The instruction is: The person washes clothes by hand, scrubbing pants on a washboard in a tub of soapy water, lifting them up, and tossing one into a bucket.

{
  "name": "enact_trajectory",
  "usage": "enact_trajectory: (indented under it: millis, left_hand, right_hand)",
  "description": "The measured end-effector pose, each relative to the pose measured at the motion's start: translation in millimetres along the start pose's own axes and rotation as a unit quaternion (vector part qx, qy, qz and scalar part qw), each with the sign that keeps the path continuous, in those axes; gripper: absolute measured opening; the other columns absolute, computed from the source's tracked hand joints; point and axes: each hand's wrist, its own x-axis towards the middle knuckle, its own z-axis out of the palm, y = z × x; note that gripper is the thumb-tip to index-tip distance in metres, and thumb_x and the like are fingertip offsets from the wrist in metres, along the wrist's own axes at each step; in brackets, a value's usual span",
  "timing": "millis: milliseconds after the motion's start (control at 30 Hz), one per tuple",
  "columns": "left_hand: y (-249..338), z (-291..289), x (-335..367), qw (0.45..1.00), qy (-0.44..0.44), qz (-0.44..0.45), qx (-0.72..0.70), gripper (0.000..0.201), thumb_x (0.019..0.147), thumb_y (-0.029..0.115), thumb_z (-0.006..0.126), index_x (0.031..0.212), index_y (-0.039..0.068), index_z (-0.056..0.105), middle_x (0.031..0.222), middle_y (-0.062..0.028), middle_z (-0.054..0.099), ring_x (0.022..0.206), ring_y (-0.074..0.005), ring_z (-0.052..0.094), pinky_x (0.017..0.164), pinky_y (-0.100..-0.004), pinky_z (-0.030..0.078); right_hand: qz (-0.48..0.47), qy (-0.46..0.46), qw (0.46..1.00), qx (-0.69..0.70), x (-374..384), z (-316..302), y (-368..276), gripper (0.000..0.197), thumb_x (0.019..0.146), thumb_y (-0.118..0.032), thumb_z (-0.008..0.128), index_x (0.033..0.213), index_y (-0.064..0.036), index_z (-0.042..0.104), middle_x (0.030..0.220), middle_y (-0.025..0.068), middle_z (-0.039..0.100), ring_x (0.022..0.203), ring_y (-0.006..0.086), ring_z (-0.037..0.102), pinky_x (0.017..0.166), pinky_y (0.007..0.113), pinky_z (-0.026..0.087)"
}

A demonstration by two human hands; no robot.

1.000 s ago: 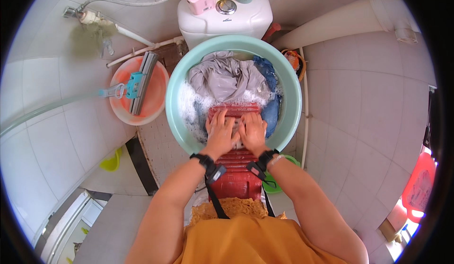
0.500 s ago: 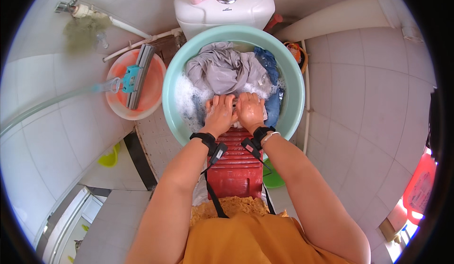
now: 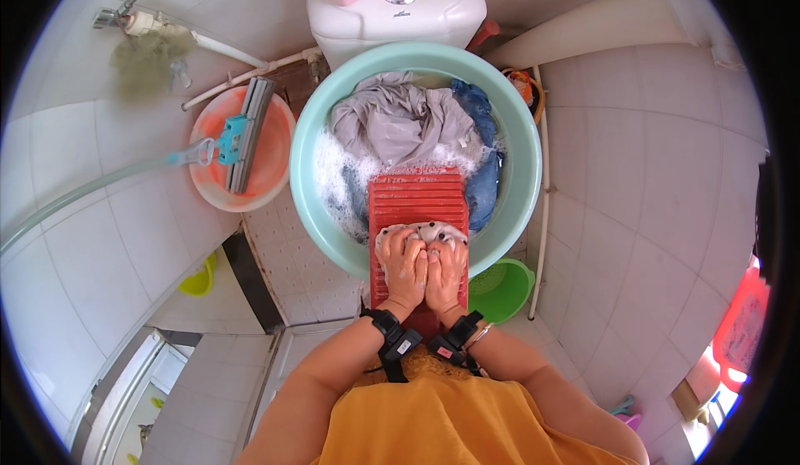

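Observation:
A wet white cloth with dark spots (image 3: pixel 435 231) lies bunched on the ridges of a red washboard (image 3: pixel 417 194). Over it, side by side and nearly touching, my left hand (image 3: pixel 402 269) and my right hand (image 3: pixel 444 275) grip it with curled fingers; part of the cloth is hidden under them. The washboard slants from the large pale teal basin (image 3: pixel 530 157) down toward my body. Inside the basin, a crumpled grey garment (image 3: pixel 408 123) and a blue denim-like piece (image 3: pixel 482 194) sit in water with white suds (image 3: pixel 340 177).
A white toilet tank (image 3: pixel 396 27) with bottles on top stands behind the basin. At left, a sponge mop (image 3: pixel 250 136) rests in an orange-pink basin (image 3: pixel 208 190). A green basket (image 3: pixel 504 294) is right of the washboard. A white pipe (image 3: pixel 543 215) runs along the right wall.
Both hands have slid toward my body with the spotted cloth, from the washboard's far end down to its middle. The upper ridges and the green basket now show.

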Motion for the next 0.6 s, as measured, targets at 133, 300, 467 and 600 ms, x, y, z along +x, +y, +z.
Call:
enact_trajectory:
  millis: [133, 300, 467, 600]
  left_hand:
    - [-22.5, 12.0, 23.4, 0.998, -0.001, 0.047, 0.041, 0.022, 0.089, 0.024, 0.05, 0.092, 0.005, 0.061, 0.1, -0.0139, 0.059, 0.1, -0.0346, 0.049, 0.09, -0.0501, 0.035]
    - [-34.0, 20.0, 45.4, 0.998, -0.034, 0.055, -0.005, 0.027, 0.09, 0.022, 0.048, 0.07, 0.005, 0.052, 0.081, -0.0149, 0.056, 0.077, -0.0347, 0.048, 0.075, -0.0495, 0.034]
    - [-30.8, 24.9, 61.4, 0.992, -0.064, -0.007, 0.109, 0.02, 0.093, 0.023, 0.046, 0.097, 0.006, 0.056, 0.086, -0.0197, 0.059, 0.083, -0.0378, 0.051, 0.083, -0.0518, 0.035]
    - [-22.8, 20.8, 101.6, 0.996, -0.057, -0.069, -0.027, 0.028, 0.094, 0.027, 0.048, 0.105, 0.005, 0.061, 0.097, -0.0195, 0.059, 0.094, -0.0369, 0.052, 0.09, -0.0521, 0.032]
  right_hand:
    - [-0.035, 0.008, 0.999, -0.001, 25.8, 12.4, 6.8, 0.02, 0.085, -0.022, 0.052, 0.076, -0.0054, 0.058, 0.085, 0.0168, 0.055, 0.082, 0.0362, 0.048, 0.077, 0.046, 0.034]
    - [-0.049, -0.021, 0.996, -0.074, 52.9, 21.2, 17.8, 0.026, 0.087, -0.023, 0.053, 0.072, -0.0031, 0.059, 0.076, 0.0174, 0.056, 0.075, 0.0372, 0.05, 0.076, 0.046, 0.038]
    - [-0.133, -0.058, 0.989, -0.03, 84.1, 24.8, 37.4, 0.022, 0.082, -0.022, 0.055, 0.065, -0.0072, 0.057, 0.074, 0.0146, 0.06, 0.076, 0.0348, 0.054, 0.07, 0.045, 0.037]
    - [-0.224, -0.092, 0.97, -0.003, 118.1, 19.0, 41.1, 0.009, 0.073, -0.014, 0.056, 0.078, -0.0065, 0.057, 0.081, 0.0143, 0.058, 0.078, 0.0351, 0.052, 0.072, 0.047, 0.037]
